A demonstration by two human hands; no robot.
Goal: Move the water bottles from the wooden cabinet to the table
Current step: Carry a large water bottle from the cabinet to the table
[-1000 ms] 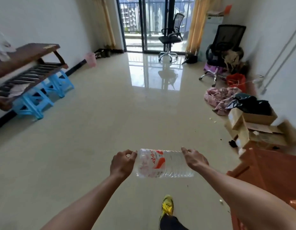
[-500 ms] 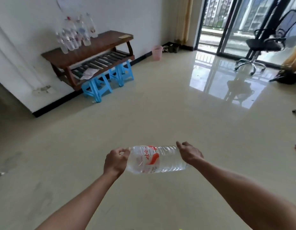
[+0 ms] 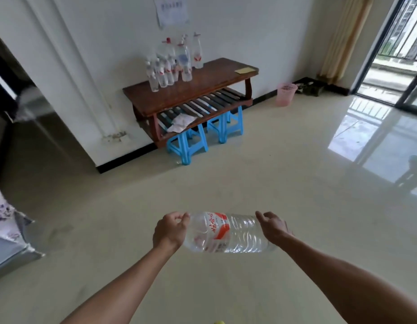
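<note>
— While that bottle sits so close to the camera, how is it held?
— Sideways above the floor, between both hands. The left hand has its fingers curled round the cap end of the clear water bottle. The right hand grips the ribbed base, fingers hooked over it.
— And the label?
— Red and white, nearer the left hand.
— What lies beyond?
— Glossy pale floor, then the wooden table against the white wall, well apart from the held bottle. A cluster of water bottles stands upright at its left end and a yellow note lies at its right. Crumpled paper rests on the slatted lower shelf, with blue plastic stools underneath.
— Farther off?
— A pink wastebasket by the wall, and a glass door at the right.
</note>
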